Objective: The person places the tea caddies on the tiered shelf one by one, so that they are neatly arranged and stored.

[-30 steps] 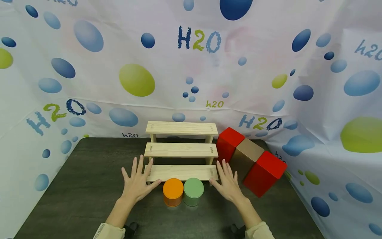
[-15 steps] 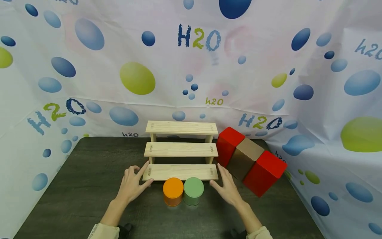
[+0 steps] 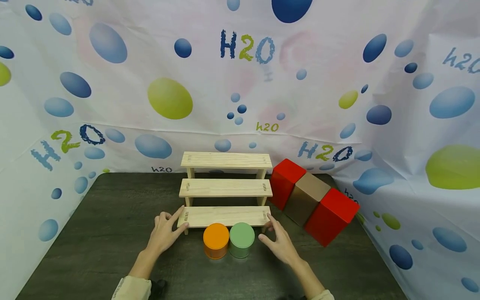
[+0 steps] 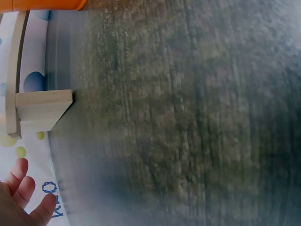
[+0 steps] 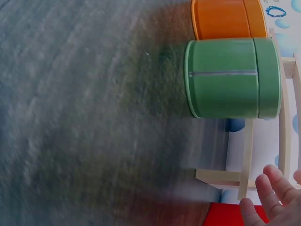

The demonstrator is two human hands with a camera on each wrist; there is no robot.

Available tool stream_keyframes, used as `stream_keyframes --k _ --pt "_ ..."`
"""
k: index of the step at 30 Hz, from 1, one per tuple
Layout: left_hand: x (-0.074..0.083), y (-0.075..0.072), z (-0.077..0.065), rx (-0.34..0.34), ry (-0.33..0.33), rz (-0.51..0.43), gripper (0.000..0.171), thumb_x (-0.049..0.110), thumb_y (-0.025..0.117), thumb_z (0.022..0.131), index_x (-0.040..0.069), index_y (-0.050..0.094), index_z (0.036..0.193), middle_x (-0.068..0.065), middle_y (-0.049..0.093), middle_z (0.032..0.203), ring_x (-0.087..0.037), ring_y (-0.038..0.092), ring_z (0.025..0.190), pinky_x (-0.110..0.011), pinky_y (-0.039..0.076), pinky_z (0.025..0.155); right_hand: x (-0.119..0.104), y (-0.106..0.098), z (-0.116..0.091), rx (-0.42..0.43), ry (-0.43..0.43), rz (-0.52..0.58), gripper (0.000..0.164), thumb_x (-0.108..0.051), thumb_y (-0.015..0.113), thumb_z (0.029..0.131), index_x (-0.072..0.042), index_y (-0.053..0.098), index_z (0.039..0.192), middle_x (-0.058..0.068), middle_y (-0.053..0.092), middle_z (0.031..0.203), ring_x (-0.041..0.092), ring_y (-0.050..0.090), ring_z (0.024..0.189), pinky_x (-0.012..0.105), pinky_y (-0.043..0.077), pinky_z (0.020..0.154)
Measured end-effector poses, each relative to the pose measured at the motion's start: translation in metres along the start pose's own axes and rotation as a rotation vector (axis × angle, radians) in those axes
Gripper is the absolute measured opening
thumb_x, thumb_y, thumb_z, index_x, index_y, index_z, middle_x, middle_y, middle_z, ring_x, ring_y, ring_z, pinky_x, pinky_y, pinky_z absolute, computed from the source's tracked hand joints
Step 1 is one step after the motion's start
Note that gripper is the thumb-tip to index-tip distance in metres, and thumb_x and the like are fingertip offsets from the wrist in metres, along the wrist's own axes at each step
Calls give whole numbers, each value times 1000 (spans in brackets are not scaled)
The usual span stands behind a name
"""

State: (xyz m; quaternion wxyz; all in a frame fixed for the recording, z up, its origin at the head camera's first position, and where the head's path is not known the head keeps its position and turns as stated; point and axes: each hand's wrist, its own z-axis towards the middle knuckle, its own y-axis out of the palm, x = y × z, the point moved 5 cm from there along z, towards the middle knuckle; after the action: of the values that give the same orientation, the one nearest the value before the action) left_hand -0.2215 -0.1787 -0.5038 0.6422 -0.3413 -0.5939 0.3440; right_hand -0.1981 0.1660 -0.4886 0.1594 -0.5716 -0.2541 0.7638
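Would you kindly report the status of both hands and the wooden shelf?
Left hand, right hand: at opposite ends of lowest step, contact unclear. Wooden shelf standing. Orange canister, green canister in front, between hands.

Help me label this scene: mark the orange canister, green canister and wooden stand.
Orange canister (image 3: pixel 216 238): head view, its top.
Green canister (image 5: pixel 225 84): right wrist view, its side.
Wooden stand (image 3: pixel 226 188): head view, middle step.

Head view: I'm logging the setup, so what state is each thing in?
Wooden stand: upright, behind the tins
Orange tin: upright, lid on
Green tin: upright, lid on
Rear red block: at the row's far end
Gold block: between the red blocks
Front red block: at the row's near end
Left hand: thumb and index finger apart, contact unclear
Right hand: thumb and index finger apart, contact unclear
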Motion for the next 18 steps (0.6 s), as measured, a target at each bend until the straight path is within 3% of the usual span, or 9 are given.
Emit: stream_keyframes --k 6,12,18 --pt "-2 3 2 -27 -33 6 66 52 51 88 16 35 142 -17 37 101 -30 30 89 -30 30 53 0 11 -4 -76 28 27 67 -19 67 84 1 33 139 9 55 109 23 50 95 43 43 80" --pt "-3 3 2 -27 -38 12 65 49 51 89 15 35 142 -18 37 102 -31 31 90 -30 31 51 1 23 -7 -172 6 69 69 -22 65 86 0 29 140 11 53 115 28 50 99 39 42 78" --pt "-4 5 4 -25 -44 20 60 45 49 92 14 36 141 -20 38 104 -34 33 93 -33 35 54 0 34 -8 -211 18 119 75 -24 68 83 -2 26 142 10 50 118 27 47 99 35 42 75"
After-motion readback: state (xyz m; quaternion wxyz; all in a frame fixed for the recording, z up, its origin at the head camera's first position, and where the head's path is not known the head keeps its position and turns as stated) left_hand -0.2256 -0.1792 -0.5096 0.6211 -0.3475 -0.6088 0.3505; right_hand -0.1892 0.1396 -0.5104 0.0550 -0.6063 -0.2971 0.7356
